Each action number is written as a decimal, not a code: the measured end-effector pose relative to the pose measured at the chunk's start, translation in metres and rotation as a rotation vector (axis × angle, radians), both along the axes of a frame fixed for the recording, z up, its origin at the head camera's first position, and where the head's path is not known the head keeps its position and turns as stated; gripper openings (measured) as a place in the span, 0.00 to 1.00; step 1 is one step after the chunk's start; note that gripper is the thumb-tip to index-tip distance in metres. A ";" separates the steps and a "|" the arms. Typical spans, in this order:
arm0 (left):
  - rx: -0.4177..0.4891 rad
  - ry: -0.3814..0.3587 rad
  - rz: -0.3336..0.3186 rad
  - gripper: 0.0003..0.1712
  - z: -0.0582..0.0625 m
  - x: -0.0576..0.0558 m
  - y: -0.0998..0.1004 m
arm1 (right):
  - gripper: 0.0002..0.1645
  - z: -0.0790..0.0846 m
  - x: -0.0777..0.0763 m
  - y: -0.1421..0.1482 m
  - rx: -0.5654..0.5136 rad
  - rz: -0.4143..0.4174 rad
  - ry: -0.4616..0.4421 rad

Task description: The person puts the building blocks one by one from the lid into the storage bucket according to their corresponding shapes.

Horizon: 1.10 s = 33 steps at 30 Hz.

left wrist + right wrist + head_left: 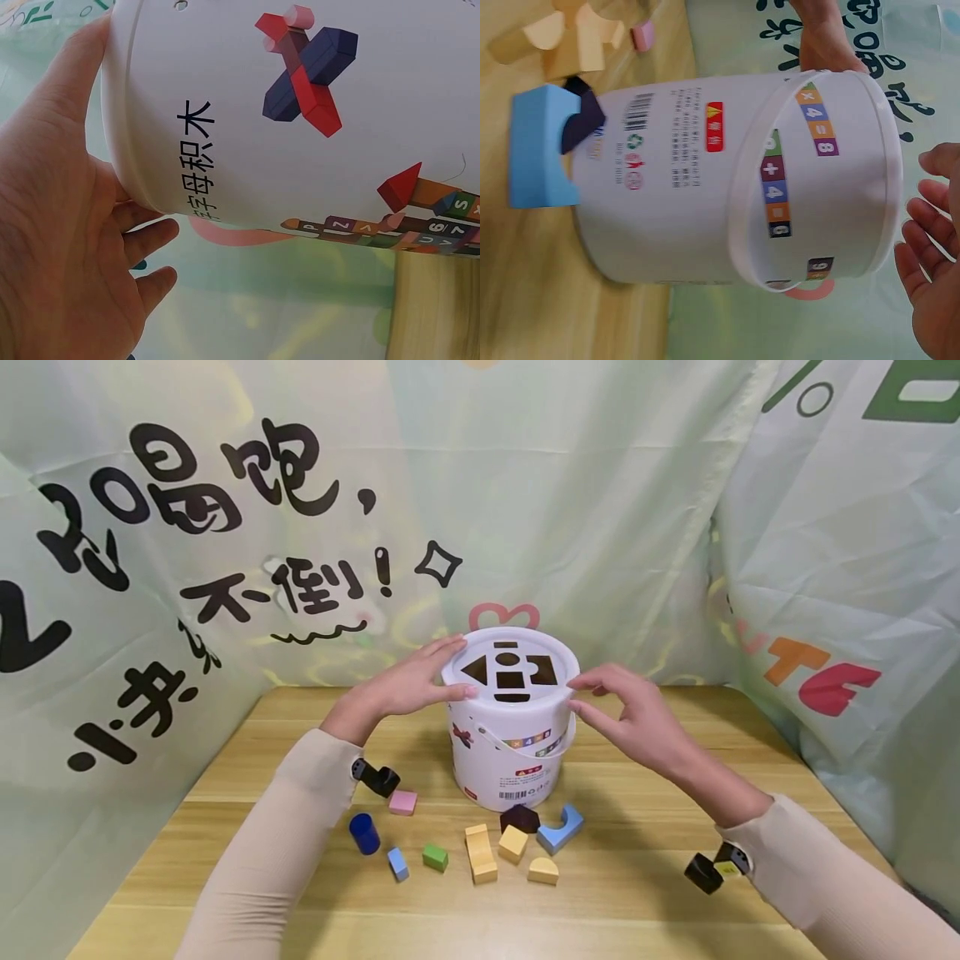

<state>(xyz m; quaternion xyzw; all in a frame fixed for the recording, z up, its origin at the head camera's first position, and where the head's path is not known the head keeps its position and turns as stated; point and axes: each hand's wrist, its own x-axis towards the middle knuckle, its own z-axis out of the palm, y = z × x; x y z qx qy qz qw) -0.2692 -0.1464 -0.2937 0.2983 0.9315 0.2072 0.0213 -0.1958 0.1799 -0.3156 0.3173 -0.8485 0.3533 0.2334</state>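
A white bucket [480,760] with printed sides stands upright at the middle of the table. Its white lid [540,647] has several shaped holes, among them a triangle, a circle and a square. My left hand [405,683] rests on the lid's left edge, thumb toward the front and fingers extended along the far side; the left wrist view shows its palm against the rim. Beside the right edge is my right hand [636,714], fingers loosely bent with nothing between them. The right wrist view shows a gap between its fingertips [904,251] and the rim.
Blocks lie before the bucket: pink [402,802], blue cylinder [364,834], small blue [398,865], green [435,857], several yellow ones [482,856], dark hexagon [520,820] and blue arch [562,831]. The bucket's handle [566,745] hangs at its front. Printed cloth [615,527] surrounds the table.
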 end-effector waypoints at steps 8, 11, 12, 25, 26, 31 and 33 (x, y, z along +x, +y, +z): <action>0.008 -0.004 0.002 0.55 -0.001 0.001 0.000 | 0.19 -0.028 0.018 0.012 0.062 -0.023 -0.092; 0.009 -0.006 -0.001 0.55 -0.001 0.001 0.000 | 0.20 -0.037 0.024 0.016 0.106 -0.042 -0.124; 0.010 -0.008 -0.001 0.55 -0.001 0.002 0.000 | 0.21 -0.040 0.026 0.017 0.119 -0.051 -0.137; 0.004 -0.007 -0.004 0.56 0.001 0.001 0.001 | 0.30 -0.078 0.041 0.021 0.193 -0.087 -0.320; 0.001 -0.007 -0.003 0.56 0.001 0.001 0.001 | 0.31 -0.081 0.042 0.021 0.198 -0.093 -0.334; -0.003 -0.010 -0.005 0.55 0.002 0.001 0.001 | 0.34 -0.093 0.043 0.019 0.229 -0.130 -0.382; 0.000 -0.010 -0.005 0.55 0.002 0.002 0.001 | 0.35 -0.097 0.044 0.017 0.249 -0.155 -0.396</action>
